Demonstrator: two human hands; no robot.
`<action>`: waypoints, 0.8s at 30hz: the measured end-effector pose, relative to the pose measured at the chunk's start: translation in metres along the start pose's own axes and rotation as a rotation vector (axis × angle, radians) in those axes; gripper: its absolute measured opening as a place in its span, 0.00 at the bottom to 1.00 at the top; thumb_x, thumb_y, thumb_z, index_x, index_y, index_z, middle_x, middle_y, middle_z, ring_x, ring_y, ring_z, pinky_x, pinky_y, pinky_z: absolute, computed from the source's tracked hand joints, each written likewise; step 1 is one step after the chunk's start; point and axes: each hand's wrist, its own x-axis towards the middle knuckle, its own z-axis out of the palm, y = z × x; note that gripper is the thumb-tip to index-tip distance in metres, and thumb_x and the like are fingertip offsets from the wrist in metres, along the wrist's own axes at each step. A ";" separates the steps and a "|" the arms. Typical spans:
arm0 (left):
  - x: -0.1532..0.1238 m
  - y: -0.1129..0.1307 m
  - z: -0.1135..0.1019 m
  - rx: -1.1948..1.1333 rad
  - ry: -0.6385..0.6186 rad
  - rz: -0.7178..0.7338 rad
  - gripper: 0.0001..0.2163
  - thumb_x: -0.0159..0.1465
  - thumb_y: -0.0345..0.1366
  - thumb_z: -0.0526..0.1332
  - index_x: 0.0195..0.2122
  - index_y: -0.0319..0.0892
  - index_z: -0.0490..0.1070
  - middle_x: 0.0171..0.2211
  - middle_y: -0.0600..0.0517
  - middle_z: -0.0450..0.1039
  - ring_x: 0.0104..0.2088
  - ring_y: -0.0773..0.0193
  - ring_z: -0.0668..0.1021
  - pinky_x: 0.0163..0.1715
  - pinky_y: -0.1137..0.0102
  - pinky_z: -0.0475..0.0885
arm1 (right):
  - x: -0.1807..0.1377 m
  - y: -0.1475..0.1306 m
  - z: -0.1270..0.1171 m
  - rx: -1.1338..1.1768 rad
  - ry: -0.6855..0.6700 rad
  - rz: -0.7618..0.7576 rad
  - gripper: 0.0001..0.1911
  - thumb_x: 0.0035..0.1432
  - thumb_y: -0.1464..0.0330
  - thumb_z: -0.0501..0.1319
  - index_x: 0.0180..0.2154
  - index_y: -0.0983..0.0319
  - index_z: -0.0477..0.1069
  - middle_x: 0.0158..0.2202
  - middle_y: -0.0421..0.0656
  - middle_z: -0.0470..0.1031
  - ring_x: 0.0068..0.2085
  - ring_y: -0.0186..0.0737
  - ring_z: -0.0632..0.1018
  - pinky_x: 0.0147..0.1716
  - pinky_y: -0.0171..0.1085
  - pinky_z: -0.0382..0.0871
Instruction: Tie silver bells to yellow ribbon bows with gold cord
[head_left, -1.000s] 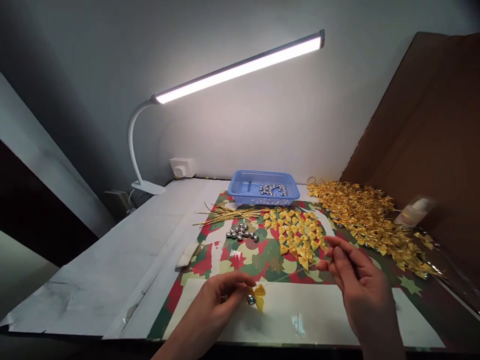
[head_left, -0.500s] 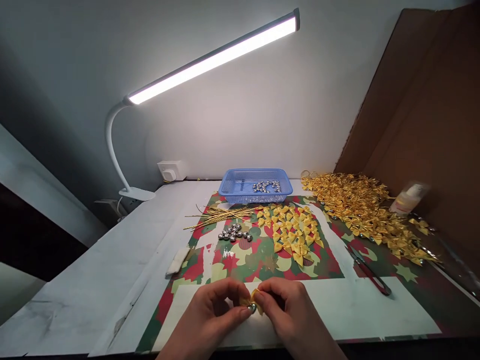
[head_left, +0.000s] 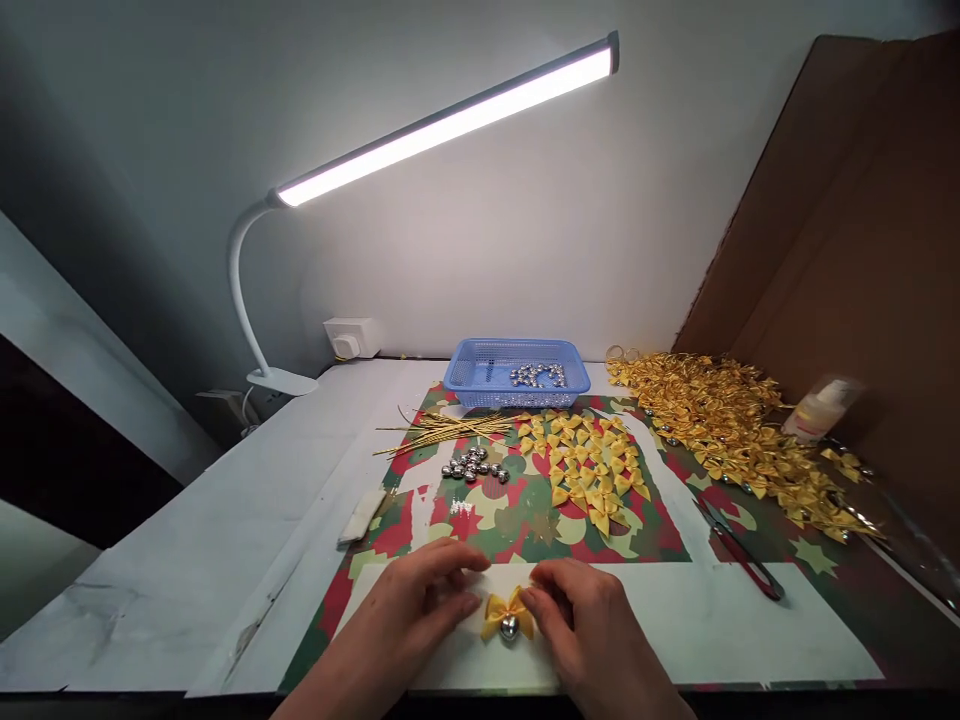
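Observation:
A small yellow ribbon bow (head_left: 498, 612) with a silver bell (head_left: 509, 628) at its middle lies on the white sheet (head_left: 697, 625) at the table's near edge. My left hand (head_left: 420, 600) pinches the bow's left side. From the right, my right hand (head_left: 581, 615) pinches the other side, fingers closed. Both hands rest low on the sheet, close together.
Loose yellow bows (head_left: 589, 465) lie on the patterned mat, silver bells (head_left: 474, 466) and gold wires (head_left: 446, 430) to their left. A blue basket (head_left: 472, 372) of bells stands behind. A big heap of finished bows (head_left: 742, 425), red-handled scissors (head_left: 739, 562) and a small bottle (head_left: 814, 410) are at right.
A second ago my right hand was raised at the right, pulling a thread; it came in to the bow. The bow now lies flat, spread between both hands.

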 end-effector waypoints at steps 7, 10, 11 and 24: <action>0.033 -0.002 -0.036 0.193 0.282 0.047 0.13 0.63 0.42 0.58 0.39 0.45 0.82 0.38 0.46 0.85 0.35 0.50 0.82 0.37 0.62 0.74 | 0.013 0.003 -0.015 0.124 0.187 -0.022 0.18 0.71 0.63 0.49 0.53 0.60 0.72 0.33 0.42 0.75 0.27 0.38 0.74 0.28 0.35 0.68; 0.047 0.002 -0.048 0.253 0.341 0.044 0.14 0.61 0.40 0.57 0.38 0.43 0.81 0.42 0.42 0.84 0.37 0.47 0.82 0.39 0.59 0.74 | 0.019 0.004 -0.012 0.304 0.245 0.023 0.17 0.72 0.59 0.50 0.56 0.60 0.66 0.32 0.40 0.74 0.22 0.33 0.70 0.24 0.33 0.68; 0.048 0.004 -0.049 0.263 0.324 0.047 0.14 0.62 0.40 0.57 0.38 0.43 0.81 0.42 0.43 0.84 0.37 0.48 0.82 0.40 0.59 0.74 | 0.019 0.004 -0.011 0.335 0.247 0.032 0.15 0.72 0.59 0.51 0.52 0.60 0.65 0.32 0.40 0.75 0.23 0.33 0.71 0.25 0.33 0.69; -0.014 0.006 0.012 0.108 -0.059 0.031 0.09 0.67 0.39 0.59 0.36 0.46 0.80 0.32 0.51 0.83 0.32 0.56 0.80 0.33 0.67 0.71 | 0.009 -0.013 -0.013 -0.065 -0.237 -0.060 0.10 0.60 0.76 0.55 0.36 0.60 0.73 0.38 0.45 0.73 0.34 0.44 0.75 0.34 0.39 0.61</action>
